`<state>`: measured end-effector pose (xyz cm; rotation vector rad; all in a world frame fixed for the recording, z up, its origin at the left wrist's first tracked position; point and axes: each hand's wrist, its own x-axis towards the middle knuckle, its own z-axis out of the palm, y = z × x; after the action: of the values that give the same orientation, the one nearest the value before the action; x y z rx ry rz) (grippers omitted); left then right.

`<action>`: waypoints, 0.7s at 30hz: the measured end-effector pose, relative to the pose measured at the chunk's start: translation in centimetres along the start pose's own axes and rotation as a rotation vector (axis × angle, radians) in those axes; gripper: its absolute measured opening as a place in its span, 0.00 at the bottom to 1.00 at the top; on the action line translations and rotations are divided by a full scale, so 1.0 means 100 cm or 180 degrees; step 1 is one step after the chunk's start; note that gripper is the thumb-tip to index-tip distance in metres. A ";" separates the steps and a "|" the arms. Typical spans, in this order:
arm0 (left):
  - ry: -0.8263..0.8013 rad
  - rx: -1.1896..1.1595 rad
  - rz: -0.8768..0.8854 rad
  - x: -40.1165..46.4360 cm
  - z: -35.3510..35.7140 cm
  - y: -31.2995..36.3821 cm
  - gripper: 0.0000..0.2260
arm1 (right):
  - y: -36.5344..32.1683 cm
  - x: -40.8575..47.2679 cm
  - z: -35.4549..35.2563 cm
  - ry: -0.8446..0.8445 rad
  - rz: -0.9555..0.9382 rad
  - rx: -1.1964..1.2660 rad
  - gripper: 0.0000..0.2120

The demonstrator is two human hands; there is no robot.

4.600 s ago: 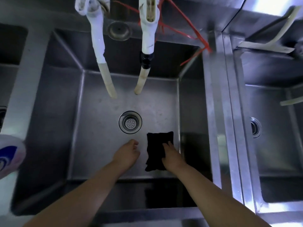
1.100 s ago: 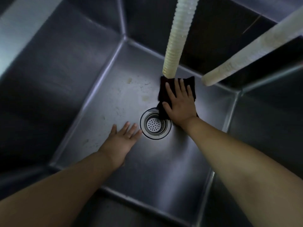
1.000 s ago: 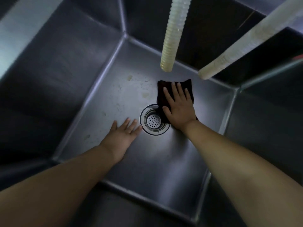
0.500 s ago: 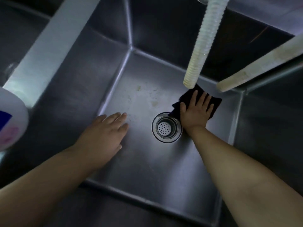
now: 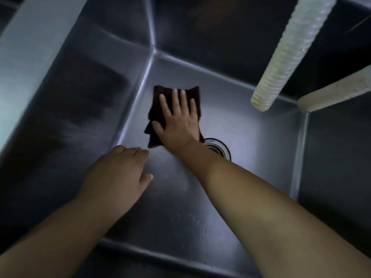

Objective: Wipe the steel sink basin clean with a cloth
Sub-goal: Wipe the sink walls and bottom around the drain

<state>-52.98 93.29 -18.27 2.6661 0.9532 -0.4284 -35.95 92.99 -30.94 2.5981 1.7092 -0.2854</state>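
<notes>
A: What is in the sink?

B: A dark folded cloth lies on the steel floor, far left, near the round drain. The right hand presses it with flat, spread fingers.

A: And the left hand?

B: It rests nearer, fingers loose, holding nothing. Two ribbed hoses hang at the far right.

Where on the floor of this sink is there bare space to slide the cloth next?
Bare steel lies right of the round metal drain, out to the right wall under the ribbed pale hose, and along the near edge between the forearms. The far-left corner is crowded: the right hand presses the dark cloth there, with the left hand beside it.
</notes>
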 end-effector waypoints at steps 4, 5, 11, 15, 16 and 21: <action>-0.0086 -0.0092 -0.0179 0.000 0.001 -0.002 0.18 | 0.005 -0.009 0.003 0.0004 -0.0629 -0.0015 0.33; -0.0087 -0.0092 -0.0206 0.000 0.001 -0.003 0.19 | 0.014 -0.012 0.003 0.0019 -0.0738 -0.0018 0.33; -0.0177 -0.0008 -0.0101 -0.002 0.005 -0.001 0.20 | 0.091 -0.029 -0.004 0.0243 -0.0130 -0.0007 0.33; -0.0155 -0.0102 -0.0049 -0.003 0.003 0.004 0.20 | 0.150 -0.050 -0.010 0.0203 0.0469 -0.0005 0.33; -0.0175 -0.0087 -0.0026 -0.003 0.003 0.004 0.21 | 0.164 -0.057 -0.011 0.0191 0.0624 -0.0040 0.33; -0.0171 -0.0081 0.0066 -0.003 0.005 0.006 0.22 | 0.229 -0.089 -0.021 0.0321 0.1487 -0.0175 0.33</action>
<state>-52.92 92.52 -18.50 2.6254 0.9086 -0.4776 -18.21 76.01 -29.40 2.9026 1.0574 -0.0931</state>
